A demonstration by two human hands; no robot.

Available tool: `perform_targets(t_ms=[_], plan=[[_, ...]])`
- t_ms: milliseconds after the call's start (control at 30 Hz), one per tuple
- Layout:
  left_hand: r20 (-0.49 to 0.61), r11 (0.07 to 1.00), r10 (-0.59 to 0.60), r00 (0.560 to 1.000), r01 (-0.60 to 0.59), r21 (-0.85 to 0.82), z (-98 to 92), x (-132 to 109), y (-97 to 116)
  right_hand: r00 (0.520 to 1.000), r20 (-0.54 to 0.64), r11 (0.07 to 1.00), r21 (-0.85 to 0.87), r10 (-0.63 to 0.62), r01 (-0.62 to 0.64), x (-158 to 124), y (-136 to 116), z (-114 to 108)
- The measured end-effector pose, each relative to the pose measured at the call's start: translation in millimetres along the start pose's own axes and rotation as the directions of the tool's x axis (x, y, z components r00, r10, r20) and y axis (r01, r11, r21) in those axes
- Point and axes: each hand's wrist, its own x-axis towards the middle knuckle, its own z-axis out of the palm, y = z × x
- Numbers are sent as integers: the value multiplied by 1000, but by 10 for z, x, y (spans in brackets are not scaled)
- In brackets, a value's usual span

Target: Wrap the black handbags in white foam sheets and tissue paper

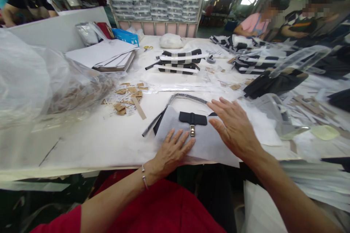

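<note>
A black handbag lies flat on the table in front of me, its front mostly covered by a sheet of white tissue paper. The flap strap and gold clasp show above the sheet. Behind the flap curves the bag's wrapped handle. My left hand rests flat on the paper just left of the clasp, fingers spread. Over the bag's right side is my right hand, open with fingers stretched; whether it touches the paper I cannot tell.
Brown paper tags lie scattered to the left, beside a large clear plastic bag. Wrapped black bags sit farther back. A white paper stack stands at the back left. Another black bag lies right. Co-workers sit beyond.
</note>
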Motion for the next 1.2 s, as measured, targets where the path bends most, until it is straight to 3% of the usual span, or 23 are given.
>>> perform_targets(t_ms=[167,267,367,433,667,933,1067,1200], plan=[[4,1000,14,1000,-14,10,-42,5,42,994,55,993,-74,99,-95,-429,184,803],[36,997,36,999,-33,-71,-225,106,-45,994,53,993,-68,99,-95,-521,237,932],[24,980,67,997,-61,-188,-428,280,-220,993,52,994,-49,105,-102,-497,250,884],[10,984,31,999,-28,-176,-465,355,-305,991,47,991,-46,125,-123,-479,247,862],[89,999,8,996,-5,-34,-80,136,-201,993,50,993,-34,111,-109,-488,238,885],[-7,990,137,991,-137,-18,-117,48,-203,992,17,992,-14,126,-126,-482,242,883],[-14,993,119,993,-119,-2,-140,66,-149,991,-63,993,-2,122,-122,-415,153,665],[-8,992,104,995,-103,78,-156,133,-33,991,-132,997,66,-27,36,-391,-208,240]])
